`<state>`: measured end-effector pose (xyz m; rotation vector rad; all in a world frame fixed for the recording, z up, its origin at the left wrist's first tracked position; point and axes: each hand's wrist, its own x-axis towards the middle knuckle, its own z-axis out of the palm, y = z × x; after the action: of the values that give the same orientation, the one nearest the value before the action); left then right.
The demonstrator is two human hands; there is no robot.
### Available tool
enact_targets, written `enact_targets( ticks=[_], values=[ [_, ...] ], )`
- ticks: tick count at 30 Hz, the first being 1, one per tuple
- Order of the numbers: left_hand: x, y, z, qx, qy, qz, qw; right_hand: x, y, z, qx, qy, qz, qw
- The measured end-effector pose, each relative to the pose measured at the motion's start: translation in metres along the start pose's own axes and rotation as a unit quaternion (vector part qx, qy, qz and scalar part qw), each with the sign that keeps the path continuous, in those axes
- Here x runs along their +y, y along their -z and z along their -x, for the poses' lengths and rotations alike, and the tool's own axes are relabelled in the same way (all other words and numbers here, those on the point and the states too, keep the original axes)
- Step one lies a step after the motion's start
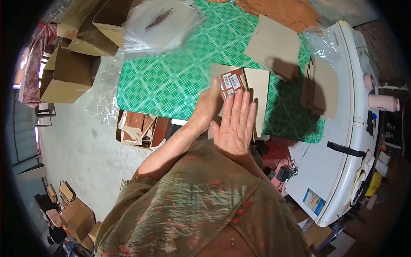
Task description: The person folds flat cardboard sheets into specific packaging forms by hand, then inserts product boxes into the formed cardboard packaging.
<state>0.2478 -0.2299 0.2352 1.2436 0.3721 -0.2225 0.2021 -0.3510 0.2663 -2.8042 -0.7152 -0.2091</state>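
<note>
A small reddish-brown flat packet (234,80) with white barcode labels lies on a beige cardboard sheet (262,92) at the near edge of the table. At the packet's left edge is my left hand (207,102), closed along its side, with most of the fingers hidden. My right hand (236,122) rests palm down over the packet's lower part, its fingers stretched out and slightly apart. That hand hides some of the packet and the sheet beneath.
A green checked cloth (171,83) covers the table. Clear plastic sleeves (160,25) are stacked at the far left, with cardboard sheets (274,43) at the right. Open cartons (66,77) stand left; a box of brown scraps (137,128) sits below the table edge. A white appliance (338,115) lies right.
</note>
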Motion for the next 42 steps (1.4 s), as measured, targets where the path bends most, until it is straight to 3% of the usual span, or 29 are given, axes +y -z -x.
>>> enact_targets(
  ticks=[4,9,12,13,16,18,20,23,27,30,32,36,42],
  values=[
    [0.007,-0.001,0.004,-0.009,0.018,0.057,0.998,-0.006,0.006,0.001,0.024,0.054,-0.061,0.996],
    [0.030,-0.001,0.016,-0.006,0.064,-0.034,0.997,-0.020,0.004,0.004,0.028,0.235,-0.274,0.932],
    [0.035,0.001,0.016,0.002,0.081,-0.094,0.992,-0.009,0.029,0.005,0.084,0.214,-0.255,0.939],
    [0.022,-0.003,0.012,0.013,0.069,0.008,0.997,0.003,0.025,0.007,0.129,0.193,-0.243,0.942],
    [0.010,-0.004,0.004,0.030,0.064,0.009,0.997,0.050,0.027,-0.002,0.184,0.056,-0.182,0.964],
    [0.013,-0.004,0.004,0.018,0.079,0.011,0.997,0.078,0.021,0.000,0.139,-0.074,-0.199,0.967],
    [0.014,-0.004,0.002,0.019,0.078,0.016,0.997,0.113,-0.001,0.002,0.119,-0.099,-0.306,0.939],
    [0.023,-0.007,0.009,-0.036,0.078,0.029,0.996,0.126,0.000,0.005,0.058,-0.077,-0.308,0.947],
    [0.006,-0.001,0.008,-0.048,0.025,0.031,0.998,0.106,0.009,0.000,0.003,-0.106,-0.588,0.802],
    [-0.005,-0.001,0.009,-0.016,-0.038,-0.059,0.997,0.101,0.001,0.003,0.020,-0.118,-0.593,0.796],
    [-0.012,-0.003,0.010,0.005,-0.074,-0.101,0.992,0.087,0.019,-0.002,0.003,-0.142,-0.506,0.851],
    [-0.020,-0.004,0.007,0.022,-0.092,-0.051,0.994,0.059,0.031,-0.015,-0.007,-0.101,-0.331,0.938],
    [-0.024,0.000,0.002,-0.009,-0.049,0.009,0.999,0.027,0.014,-0.022,0.028,-0.026,-0.138,0.990]
  ],
)
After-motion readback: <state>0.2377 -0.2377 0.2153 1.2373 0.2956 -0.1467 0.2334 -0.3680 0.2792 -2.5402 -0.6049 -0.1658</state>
